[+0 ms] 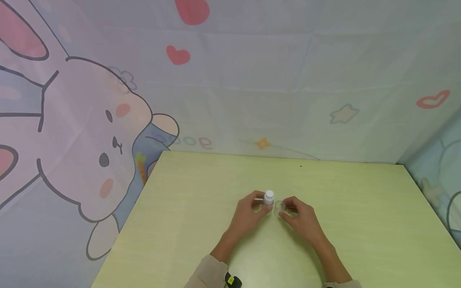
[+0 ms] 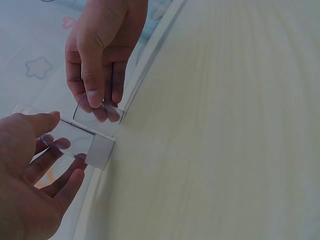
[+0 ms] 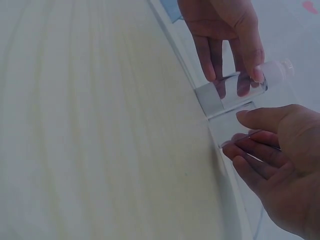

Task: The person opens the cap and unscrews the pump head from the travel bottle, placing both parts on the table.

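Slightly right of the head view's middle, my left hand (image 1: 247, 214) grips a small clear bottle (image 3: 243, 87) between thumb and fingers. The bottle is upright, with a white top (image 1: 269, 195) and a whitish band (image 2: 101, 151) at its base. Just to its right, my right hand (image 1: 305, 221) pinches a short clear cup (image 1: 279, 207) by its side. The cup's round rim faces up. Bottle and cup stand side by side, close over the tabletop, with fingers partly covering both.
A pale yellow-green table (image 1: 187, 200) spreads around both hands. Behind it hangs a cloth backdrop (image 1: 245, 80) printed with a rabbit, hearts and stars. A dark band with a yellow patch (image 1: 231, 280) shows at the left sleeve (image 1: 210, 272).
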`<state>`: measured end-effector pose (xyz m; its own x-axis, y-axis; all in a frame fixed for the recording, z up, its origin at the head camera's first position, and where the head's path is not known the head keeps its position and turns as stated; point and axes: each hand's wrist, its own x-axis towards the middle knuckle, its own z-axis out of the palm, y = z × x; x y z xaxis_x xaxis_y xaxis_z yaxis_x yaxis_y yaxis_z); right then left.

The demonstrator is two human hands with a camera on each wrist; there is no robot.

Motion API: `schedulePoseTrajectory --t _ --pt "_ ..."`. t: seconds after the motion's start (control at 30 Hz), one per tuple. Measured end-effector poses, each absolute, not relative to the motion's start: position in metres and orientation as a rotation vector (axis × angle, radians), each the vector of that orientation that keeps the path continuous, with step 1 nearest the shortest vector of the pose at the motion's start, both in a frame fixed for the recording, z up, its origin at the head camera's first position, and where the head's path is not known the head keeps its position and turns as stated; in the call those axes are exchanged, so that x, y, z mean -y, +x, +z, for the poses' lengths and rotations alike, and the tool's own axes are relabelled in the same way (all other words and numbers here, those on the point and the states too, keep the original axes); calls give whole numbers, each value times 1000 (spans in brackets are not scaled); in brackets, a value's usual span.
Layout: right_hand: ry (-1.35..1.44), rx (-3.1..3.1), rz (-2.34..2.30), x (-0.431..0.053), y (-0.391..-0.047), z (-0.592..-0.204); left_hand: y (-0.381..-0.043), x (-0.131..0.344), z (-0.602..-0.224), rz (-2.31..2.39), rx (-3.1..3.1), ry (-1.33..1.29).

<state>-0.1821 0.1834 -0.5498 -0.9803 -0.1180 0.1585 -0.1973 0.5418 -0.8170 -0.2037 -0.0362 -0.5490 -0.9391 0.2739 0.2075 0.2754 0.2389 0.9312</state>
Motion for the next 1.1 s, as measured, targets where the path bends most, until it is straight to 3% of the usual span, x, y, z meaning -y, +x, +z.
schedulePoseTrajectory --t 1.1 --pt "267 2674 1452 -185 -183 -550 -205 36 -551 -1853 2491 -525"
